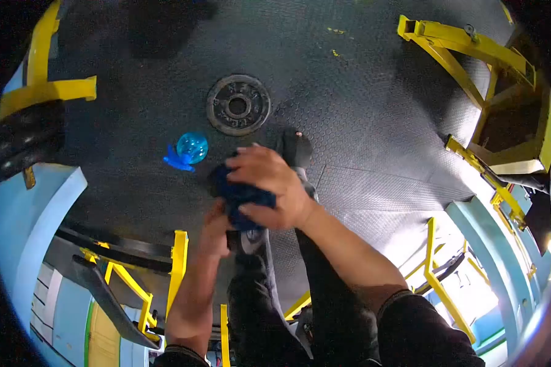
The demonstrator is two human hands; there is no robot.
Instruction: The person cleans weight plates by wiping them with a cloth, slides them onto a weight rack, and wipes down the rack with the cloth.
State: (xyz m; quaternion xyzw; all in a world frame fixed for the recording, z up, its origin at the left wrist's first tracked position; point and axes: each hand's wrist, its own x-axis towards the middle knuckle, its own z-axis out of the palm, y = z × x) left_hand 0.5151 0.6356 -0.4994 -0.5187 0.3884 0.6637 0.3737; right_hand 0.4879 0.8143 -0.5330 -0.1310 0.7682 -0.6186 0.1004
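A bunched dark blue cloth (249, 197) is between my two hands, above my feet. My right hand (272, 186) grips it from above and the right, fingers curled over it. At its lower left, my left hand (215, 227) is closed against the cloth, with its fingers partly hidden and blurred. A round iron weight plate (239, 126) lies flat on the black rubber floor, just beyond my hands. To the left of the cloth is a translucent blue spray bottle (192, 148) with a blue trigger head (179, 159).
Yellow metal gym frames stand at the far left (49, 93) and far right (465, 40). A black padded roller (27, 137) is on the left frame. Light blue pillars (37, 226) rise at both sides. My shoe (297, 148) is beside the plate's lower right.
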